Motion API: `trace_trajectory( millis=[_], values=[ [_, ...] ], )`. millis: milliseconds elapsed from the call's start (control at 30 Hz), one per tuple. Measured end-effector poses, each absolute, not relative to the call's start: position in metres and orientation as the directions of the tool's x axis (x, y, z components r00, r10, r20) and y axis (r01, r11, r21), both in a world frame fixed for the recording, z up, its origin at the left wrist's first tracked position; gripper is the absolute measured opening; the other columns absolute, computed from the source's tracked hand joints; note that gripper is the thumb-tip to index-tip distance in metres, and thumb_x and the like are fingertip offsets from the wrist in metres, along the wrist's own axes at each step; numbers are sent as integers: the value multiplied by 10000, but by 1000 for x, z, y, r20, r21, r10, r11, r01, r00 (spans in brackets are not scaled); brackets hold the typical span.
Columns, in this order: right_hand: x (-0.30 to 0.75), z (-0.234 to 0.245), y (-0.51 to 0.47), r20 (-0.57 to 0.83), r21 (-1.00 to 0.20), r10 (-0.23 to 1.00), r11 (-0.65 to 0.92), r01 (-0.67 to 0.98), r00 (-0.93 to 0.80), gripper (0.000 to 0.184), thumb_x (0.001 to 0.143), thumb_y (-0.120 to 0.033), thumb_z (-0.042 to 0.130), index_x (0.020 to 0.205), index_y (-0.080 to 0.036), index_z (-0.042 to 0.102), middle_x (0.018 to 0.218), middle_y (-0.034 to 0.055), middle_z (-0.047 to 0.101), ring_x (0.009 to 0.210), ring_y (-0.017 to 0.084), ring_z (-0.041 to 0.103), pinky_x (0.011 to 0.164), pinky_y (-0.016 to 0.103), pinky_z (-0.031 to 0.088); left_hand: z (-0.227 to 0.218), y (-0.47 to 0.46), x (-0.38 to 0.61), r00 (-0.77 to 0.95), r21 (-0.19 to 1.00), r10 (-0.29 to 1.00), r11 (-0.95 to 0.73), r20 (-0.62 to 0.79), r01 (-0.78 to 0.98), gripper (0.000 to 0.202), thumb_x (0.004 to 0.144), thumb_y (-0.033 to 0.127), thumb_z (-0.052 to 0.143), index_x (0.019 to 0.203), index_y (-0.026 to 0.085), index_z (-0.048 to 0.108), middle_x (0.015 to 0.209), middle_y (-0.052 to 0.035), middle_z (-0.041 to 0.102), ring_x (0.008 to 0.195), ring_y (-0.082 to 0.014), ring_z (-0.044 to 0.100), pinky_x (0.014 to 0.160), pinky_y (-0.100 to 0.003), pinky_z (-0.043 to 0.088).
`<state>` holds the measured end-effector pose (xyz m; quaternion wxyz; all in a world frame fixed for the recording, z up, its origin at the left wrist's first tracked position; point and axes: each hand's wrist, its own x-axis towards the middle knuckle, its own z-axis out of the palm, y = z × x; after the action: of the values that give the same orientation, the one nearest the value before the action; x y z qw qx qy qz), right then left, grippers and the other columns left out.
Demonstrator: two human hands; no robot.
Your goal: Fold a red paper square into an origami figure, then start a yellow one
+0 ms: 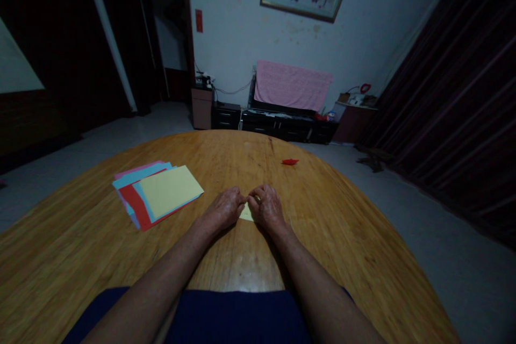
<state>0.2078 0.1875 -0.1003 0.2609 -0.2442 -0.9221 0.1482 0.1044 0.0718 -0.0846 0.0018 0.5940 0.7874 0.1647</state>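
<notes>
A small piece of pale yellow paper point(246, 213) lies on the wooden table between my hands, mostly covered by them. My left hand point(229, 205) is closed on its left side, thumb and fingertips pinched at the paper. From the right, my right hand point(266, 205) curls over the same paper, its fingertips almost meeting the left ones. How the paper is folded under the fingers cannot be made out. Farther off to the right sits a small red folded paper boat point(290, 162), apart from both hands.
On the round wooden table point(330, 258), a fanned stack of coloured paper sheets point(171, 191) lies to the left, yellow on top, with red, blue and pink below. Beyond the table's far edge stand a low black cabinet point(262, 123) and a screen under a pink cloth point(292, 86).
</notes>
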Motion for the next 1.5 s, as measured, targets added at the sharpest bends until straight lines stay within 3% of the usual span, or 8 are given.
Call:
trace_trajectory(
  millis=[367,1000,1300,1500],
  values=[
    [209,-98,186,384,-432,568,807,402,-728,99,837,-246,624,861,-207,712,941,64,606,929,201,519,820,289,379,-83,69,115,-349,160,922,324,169,933,348,938,234,381,778,167,682,813,-82,580,804,-191,549,741,-296,417],
    [209,-99,185,405,-431,560,814,389,-723,121,839,-248,604,850,-198,713,939,63,606,918,188,508,825,288,369,-80,19,115,-398,109,902,384,170,917,333,912,170,373,728,158,650,844,-94,608,805,-182,550,763,-299,438],
    [211,-95,183,411,-426,564,814,396,-717,119,843,-239,604,859,-198,714,945,65,613,929,192,515,821,284,372,-53,20,118,-489,131,869,477,79,869,263,856,193,448,703,161,660,718,-72,634,657,-152,570,611,-255,424],
    [211,-97,182,412,-401,561,819,410,-718,114,844,-244,608,869,-200,710,954,70,611,927,197,517,825,288,373,-63,57,122,-326,192,927,291,184,937,277,890,211,438,899,167,712,937,-101,652,880,-195,607,810,-304,461]
  ],
)
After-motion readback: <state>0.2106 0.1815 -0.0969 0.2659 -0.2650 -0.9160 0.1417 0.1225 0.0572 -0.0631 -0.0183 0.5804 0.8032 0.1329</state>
